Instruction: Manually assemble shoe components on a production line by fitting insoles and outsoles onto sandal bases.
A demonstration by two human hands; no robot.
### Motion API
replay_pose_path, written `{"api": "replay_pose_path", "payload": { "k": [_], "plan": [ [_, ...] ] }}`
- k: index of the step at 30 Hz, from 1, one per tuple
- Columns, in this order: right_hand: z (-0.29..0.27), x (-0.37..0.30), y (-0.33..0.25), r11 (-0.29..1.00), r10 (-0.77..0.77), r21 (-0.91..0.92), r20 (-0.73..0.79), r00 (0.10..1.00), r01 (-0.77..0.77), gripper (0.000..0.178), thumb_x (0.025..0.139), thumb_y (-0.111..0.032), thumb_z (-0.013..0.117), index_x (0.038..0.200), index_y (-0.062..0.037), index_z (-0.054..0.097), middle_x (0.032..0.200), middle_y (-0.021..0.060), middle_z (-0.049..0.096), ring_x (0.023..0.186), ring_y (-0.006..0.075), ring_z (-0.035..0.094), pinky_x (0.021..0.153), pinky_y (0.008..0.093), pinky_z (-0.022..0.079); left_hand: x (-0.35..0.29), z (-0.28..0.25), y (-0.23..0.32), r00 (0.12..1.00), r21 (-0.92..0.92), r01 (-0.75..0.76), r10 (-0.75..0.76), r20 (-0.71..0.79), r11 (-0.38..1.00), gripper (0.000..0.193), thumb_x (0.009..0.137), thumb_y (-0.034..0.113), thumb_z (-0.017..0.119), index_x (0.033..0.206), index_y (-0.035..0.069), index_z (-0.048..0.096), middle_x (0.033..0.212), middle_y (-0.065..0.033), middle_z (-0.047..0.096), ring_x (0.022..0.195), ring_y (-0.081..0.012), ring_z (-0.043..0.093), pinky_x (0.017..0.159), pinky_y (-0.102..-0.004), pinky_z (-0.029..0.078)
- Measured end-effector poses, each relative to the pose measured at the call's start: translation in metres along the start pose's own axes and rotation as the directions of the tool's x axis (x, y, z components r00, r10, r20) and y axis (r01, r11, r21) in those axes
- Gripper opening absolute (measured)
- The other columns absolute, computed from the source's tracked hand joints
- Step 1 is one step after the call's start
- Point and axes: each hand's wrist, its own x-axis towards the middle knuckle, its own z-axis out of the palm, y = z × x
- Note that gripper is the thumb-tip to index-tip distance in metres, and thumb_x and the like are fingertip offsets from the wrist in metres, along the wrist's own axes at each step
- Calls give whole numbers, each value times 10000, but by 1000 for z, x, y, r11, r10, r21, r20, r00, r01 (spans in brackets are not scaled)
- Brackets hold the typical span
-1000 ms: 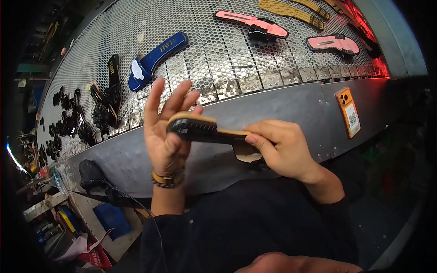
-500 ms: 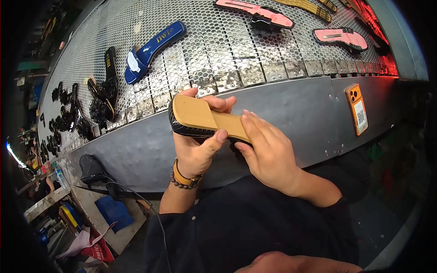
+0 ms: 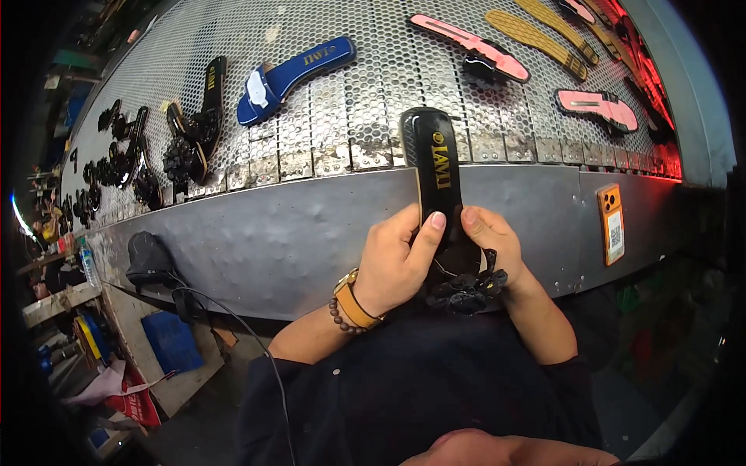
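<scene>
A black slide sandal (image 3: 440, 167) is held between my two hands, its glossy insole with gold lettering facing up and its heel pointing away from me. My left hand (image 3: 396, 252) grips the left edge, thumb on top of the insole. From the other side my right hand (image 3: 495, 241) holds the sandal near its strap, thumb at the edge. Black flower trim (image 3: 466, 293) on the strap hangs at the end nearest my body. The fingers beneath the sole are hidden.
A metal mesh conveyor (image 3: 311, 116) carries a blue sandal (image 3: 299, 74), several black flowered sandals (image 3: 198, 128), pink-lined pieces (image 3: 597, 107) and tan soles (image 3: 536, 39). An orange phone (image 3: 611, 225) lies on the grey metal ledge (image 3: 536, 225). A black device with a cable (image 3: 148, 259) sits at left.
The sandal has been turned over, from tan sole up to black insole up, and swung so its heel points away. Both hands have shifted their grip. The view has shifted slightly.
</scene>
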Motion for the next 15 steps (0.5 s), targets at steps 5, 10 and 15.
{"api": "replay_pose_path", "payload": {
  "k": [5,10,15],
  "plan": [
    [31,30,-19,998,-21,-53,-101,995,16,449,1149,-367,467,1156,31,674,951,52,724,771,71,650,703,240,539,33,-44,12,993,435,46,-89,81,899,459,1118,336,514,855,-19,639,677,-175,606,625,-247,575,633,-397,483],
    [28,114,-49,939,-248,-276,-122,961,207,525,1142,-429,446,1075,27,697,981,63,714,821,113,641,784,319,522,152,-111,32,872,792,-126,447,-198,598,330,1046,292,651,1165,-4,736,1005,-198,769,908,-320,740,826,-393,562],
    [33,155,-17,20,-742,-976,132,658,218,712,968,-331,722,1426,133,437,1441,365,464,1323,501,486,1107,529,441,217,-188,17,977,995,85,202,-75,-41,1062,769,381,911,1641,182,339,1542,-159,541,1436,-388,505,1213,-660,280]
  ]
}}
